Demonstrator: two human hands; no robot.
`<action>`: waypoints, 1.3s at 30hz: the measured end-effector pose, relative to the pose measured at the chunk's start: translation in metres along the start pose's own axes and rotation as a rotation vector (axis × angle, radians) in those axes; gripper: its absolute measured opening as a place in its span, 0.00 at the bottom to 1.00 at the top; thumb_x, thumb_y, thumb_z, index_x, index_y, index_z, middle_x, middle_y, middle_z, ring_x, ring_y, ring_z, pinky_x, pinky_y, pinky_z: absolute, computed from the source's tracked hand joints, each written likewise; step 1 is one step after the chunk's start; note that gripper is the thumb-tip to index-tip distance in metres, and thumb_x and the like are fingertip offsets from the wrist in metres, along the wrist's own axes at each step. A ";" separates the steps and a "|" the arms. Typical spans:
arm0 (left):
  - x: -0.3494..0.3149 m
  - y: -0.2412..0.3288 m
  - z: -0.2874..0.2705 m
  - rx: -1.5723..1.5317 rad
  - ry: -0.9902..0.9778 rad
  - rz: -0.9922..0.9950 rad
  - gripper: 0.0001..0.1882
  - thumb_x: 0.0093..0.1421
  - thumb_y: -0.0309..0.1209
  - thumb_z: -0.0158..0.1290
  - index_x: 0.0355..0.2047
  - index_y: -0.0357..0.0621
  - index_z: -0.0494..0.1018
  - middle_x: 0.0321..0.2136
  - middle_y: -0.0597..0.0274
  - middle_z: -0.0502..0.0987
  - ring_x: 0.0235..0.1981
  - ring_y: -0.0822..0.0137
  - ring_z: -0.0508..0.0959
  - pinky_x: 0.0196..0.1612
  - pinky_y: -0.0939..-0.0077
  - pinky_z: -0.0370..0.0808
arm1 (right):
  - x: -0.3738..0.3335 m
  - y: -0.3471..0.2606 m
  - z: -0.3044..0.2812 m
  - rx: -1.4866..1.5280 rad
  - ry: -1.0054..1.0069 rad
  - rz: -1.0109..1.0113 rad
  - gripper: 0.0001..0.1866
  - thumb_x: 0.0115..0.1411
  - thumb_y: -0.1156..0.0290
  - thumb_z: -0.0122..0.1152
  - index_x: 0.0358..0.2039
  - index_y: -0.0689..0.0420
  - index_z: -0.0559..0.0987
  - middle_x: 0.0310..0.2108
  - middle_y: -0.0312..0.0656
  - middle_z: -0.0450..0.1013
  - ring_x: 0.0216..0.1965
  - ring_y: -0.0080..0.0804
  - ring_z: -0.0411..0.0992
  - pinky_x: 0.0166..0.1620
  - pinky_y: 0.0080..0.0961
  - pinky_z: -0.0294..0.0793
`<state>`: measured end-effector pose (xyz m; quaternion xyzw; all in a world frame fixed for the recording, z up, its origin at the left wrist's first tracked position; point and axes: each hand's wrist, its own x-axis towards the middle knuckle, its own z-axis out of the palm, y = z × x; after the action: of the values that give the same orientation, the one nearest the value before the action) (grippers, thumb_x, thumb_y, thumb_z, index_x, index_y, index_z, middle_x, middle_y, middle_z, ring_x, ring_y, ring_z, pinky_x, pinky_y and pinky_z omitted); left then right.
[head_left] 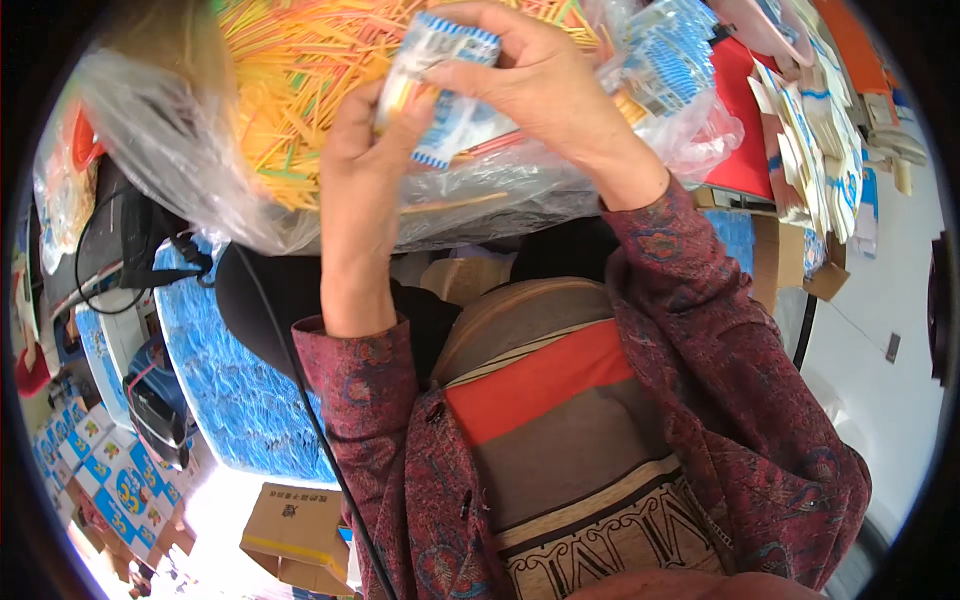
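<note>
Both hands are raised over a big heap of thin sticks (290, 90) in yellow, orange, pink and green, lying in a clear plastic bag (170, 130). Between them is a small blue-and-white plastic packet (455, 45) with zigzag ends. My right hand (545, 85) grips it from the right, thumb across its front. My left hand (375, 140) is closed at the packet's lower left side, its thumb pointing up. A few yellow-orange sticks show by the left fingertips, against the packet; whether they are inside it I cannot tell.
More blue-and-white packets (670, 60) lie at the heap's right, beside a red surface (735, 120) and stacked flat cartons (815, 150). Left of my lap is a large bag of blue packets (240, 370). An open cardboard box (295, 530) stands at lower left; a black cable (300, 370) hangs near my left arm.
</note>
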<state>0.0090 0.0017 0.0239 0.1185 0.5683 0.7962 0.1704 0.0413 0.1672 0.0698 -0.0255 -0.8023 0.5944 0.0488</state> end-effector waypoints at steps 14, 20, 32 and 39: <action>0.006 -0.001 0.015 0.321 0.013 0.099 0.07 0.60 0.26 0.57 0.39 0.37 0.77 0.33 0.68 0.78 0.34 0.73 0.76 0.35 0.77 0.74 | -0.048 -0.006 -0.102 0.021 0.031 0.362 0.25 0.57 0.74 0.63 0.56 0.57 0.71 0.60 0.42 0.63 0.52 0.27 0.69 0.51 0.29 0.71; 0.022 -0.025 0.018 1.009 -0.021 0.567 0.10 0.54 0.29 0.60 0.37 0.42 0.79 0.35 0.64 0.79 0.37 0.61 0.76 0.44 0.64 0.69 | -0.073 0.047 -0.108 -0.986 0.335 -0.368 0.22 0.52 0.67 0.71 0.47 0.57 0.78 0.45 0.41 0.76 0.42 0.32 0.75 0.45 0.25 0.74; 0.046 -0.054 0.028 1.336 0.026 0.684 0.09 0.49 0.35 0.63 0.30 0.49 0.78 0.33 0.68 0.75 0.41 0.60 0.72 0.48 0.59 0.60 | -0.073 0.048 -0.082 -1.305 0.346 -0.208 0.30 0.50 0.67 0.67 0.55 0.53 0.73 0.61 0.47 0.62 0.61 0.50 0.59 0.62 0.57 0.52; 0.052 -0.055 0.021 1.311 0.047 0.704 0.04 0.50 0.30 0.61 0.27 0.50 0.77 0.34 0.68 0.75 0.41 0.60 0.72 0.48 0.59 0.60 | -0.068 0.027 -0.083 -1.223 0.333 -0.188 0.28 0.50 0.65 0.66 0.53 0.53 0.74 0.60 0.49 0.63 0.62 0.55 0.57 0.62 0.62 0.47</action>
<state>-0.0231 0.0575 -0.0213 0.3539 0.8586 0.3037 -0.2128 0.1173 0.2475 0.0647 -0.0703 -0.9770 0.0107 0.2012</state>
